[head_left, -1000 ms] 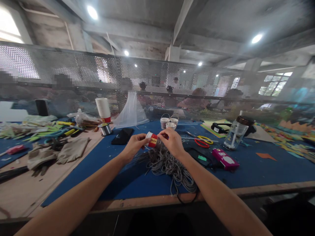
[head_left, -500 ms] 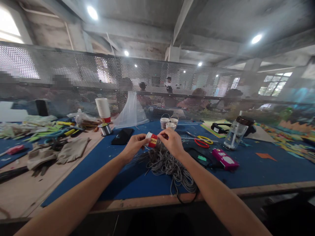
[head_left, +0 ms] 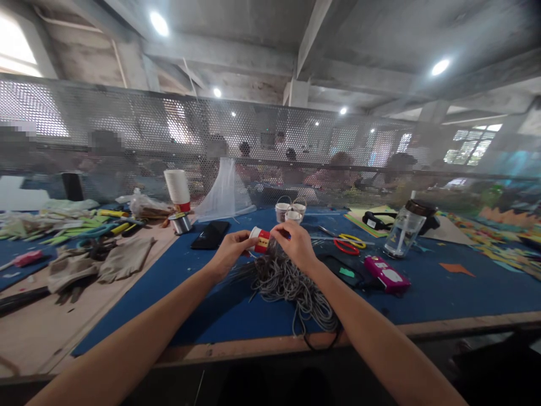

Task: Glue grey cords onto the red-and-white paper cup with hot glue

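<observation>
My left hand [head_left: 228, 252] and my right hand [head_left: 297, 243] both grip a small red and white paper cup [head_left: 260, 239], held on its side above the blue mat [head_left: 422, 293]. The left hand's fingers wrap the cup's open end. The right hand pinches the other end with closed fingers. Directly below the hands lies a tangled pile of grey cord [head_left: 291, 285], which trails toward the table's front edge.
A black phone [head_left: 210, 233], small white cups [head_left: 291, 210], red and yellow scissors [head_left: 347, 241], a pink case [head_left: 387, 273] and a clear jar [head_left: 404, 228] lie around. A cup stack [head_left: 177, 189], gloves [head_left: 101, 262] and tools sit left. People work behind a mesh screen [head_left: 127, 135].
</observation>
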### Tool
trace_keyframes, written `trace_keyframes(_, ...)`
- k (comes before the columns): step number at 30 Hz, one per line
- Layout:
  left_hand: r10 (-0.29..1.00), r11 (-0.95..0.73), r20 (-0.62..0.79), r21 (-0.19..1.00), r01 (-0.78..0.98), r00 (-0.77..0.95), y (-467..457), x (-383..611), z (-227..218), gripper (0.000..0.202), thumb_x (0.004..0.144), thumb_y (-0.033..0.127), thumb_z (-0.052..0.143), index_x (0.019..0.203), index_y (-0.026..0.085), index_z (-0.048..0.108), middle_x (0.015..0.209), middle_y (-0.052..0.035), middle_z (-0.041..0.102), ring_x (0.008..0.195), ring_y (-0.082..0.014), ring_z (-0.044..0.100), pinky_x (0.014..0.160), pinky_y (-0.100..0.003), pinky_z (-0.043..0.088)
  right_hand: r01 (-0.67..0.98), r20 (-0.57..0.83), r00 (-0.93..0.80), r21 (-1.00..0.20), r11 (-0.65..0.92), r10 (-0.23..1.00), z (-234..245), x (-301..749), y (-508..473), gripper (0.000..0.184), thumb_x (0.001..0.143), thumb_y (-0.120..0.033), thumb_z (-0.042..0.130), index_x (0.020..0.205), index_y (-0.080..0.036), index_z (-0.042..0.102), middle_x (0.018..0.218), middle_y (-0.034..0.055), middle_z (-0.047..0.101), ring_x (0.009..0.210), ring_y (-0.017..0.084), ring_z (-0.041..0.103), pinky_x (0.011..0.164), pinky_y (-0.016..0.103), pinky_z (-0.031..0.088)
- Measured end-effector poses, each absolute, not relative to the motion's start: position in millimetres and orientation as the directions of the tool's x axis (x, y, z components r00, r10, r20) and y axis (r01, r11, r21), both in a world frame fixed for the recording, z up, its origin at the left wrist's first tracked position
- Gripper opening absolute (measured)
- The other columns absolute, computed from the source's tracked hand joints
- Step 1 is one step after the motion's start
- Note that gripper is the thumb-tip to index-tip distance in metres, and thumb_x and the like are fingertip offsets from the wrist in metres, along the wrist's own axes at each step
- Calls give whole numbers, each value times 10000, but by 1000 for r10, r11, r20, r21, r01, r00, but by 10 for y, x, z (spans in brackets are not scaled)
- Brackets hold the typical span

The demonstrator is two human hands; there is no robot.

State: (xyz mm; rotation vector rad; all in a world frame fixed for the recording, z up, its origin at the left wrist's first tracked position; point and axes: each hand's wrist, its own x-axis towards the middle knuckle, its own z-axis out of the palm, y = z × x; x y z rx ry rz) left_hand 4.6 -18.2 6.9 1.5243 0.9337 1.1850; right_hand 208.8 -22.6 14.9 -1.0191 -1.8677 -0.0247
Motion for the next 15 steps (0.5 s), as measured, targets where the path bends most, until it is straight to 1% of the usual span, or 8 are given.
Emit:
trace_keyframes(6, 963, -197, 204, 979, -53, 175, -152, 22, 74, 311, 690, 433, 770, 857, 173, 738, 817, -41, 704, 710, -156, 598, 646, -257, 447, 618, 757, -154, -427, 660, 635, 191, 2101, -272, 342, 983, -418, 449, 853, -208, 685, 871, 52, 623, 807, 166, 586, 750, 263, 454)
trace_keyframes(11, 975, -158, 176, 978, -133, 136, -124, -5, 80, 318, 662, 412, 800, 839, 158, 728, 812, -38, 684, 699, -139, 580, 631, -245, 455, 635, 747, -33, -497, 591, 664, 168, 2124, -215, 321, 965, -459, 472, 927, -207, 667, 966, 57, 615, 783, 153, 583, 780, 268, 470)
trace_keyframes(13, 976, -152, 175, 974, -170, 132, -128, -6, 89, 314, 653, 393, 812, 834, 152, 723, 819, -37, 675, 704, -132, 574, 630, -239, 458, 622, 714, -3, -547, 560, 700, 142, 2128, -173, 316, 951, -475, 492, 963, -208, 661, 998, 59, 630, 796, 155, 600, 800, 279, 474)
trace_keyframes(15, 976, -148, 175, 970, -194, 130, -141, -2, 102, 315, 648, 384, 819, 834, 149, 723, 823, -35, 670, 712, -128, 571, 632, -235, 461, 592, 652, -6, -609, 528, 758, 110, 2126, -138, 325, 941, -492, 501, 996, -210, 656, 1006, 59, 658, 827, 164, 623, 810, 291, 478)
